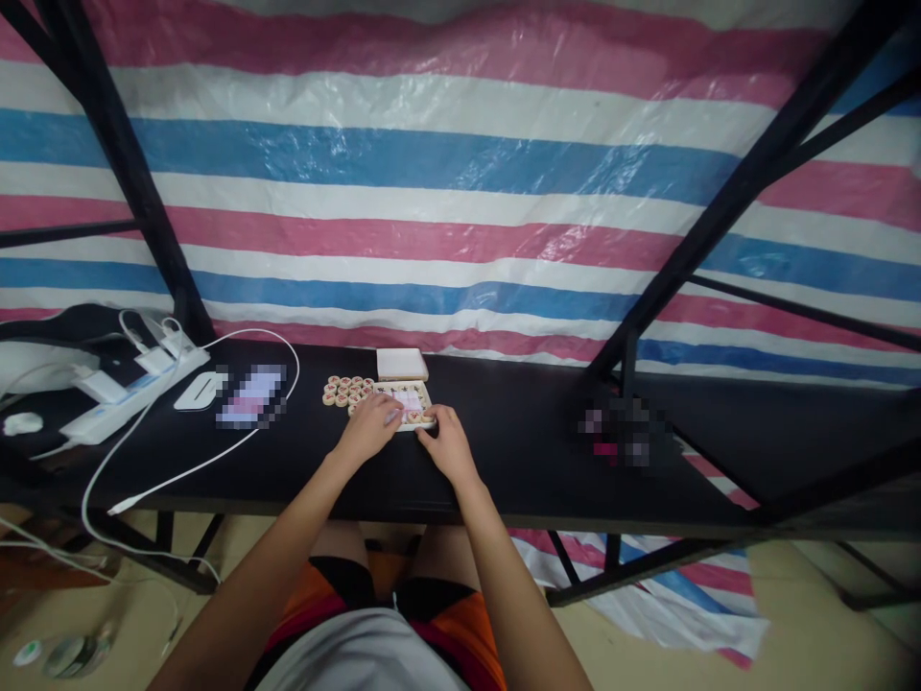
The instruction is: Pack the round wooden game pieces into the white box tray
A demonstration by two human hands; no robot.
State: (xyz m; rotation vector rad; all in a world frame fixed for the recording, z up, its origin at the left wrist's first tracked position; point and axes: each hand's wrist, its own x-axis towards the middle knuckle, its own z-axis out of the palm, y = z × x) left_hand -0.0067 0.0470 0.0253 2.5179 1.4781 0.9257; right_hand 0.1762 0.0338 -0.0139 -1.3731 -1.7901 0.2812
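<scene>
A small white box (429,394) sits on the black table in front of me, with round wooden Chinese chess pieces along its inner edges and a pale pink-and-white patch in its middle. My left hand (369,429) reaches over the box's left front part, fingers bent and close together; whatever lies beneath the fingertips is hidden. At the right front corner, my right hand (451,444) has its thumb on the front edge and its fingers on the right side. More Chinese chess pieces (343,391) with red markings lie in rows left of the box.
Behind the box lies a white lid (401,364). Further left are a blurred-out phone (251,395), a white cable (296,360), a white flat device (196,392) and a power strip (129,403) with chargers. Black metal posts (691,245) frame the table (532,451); a striped sheet (432,182) hangs behind.
</scene>
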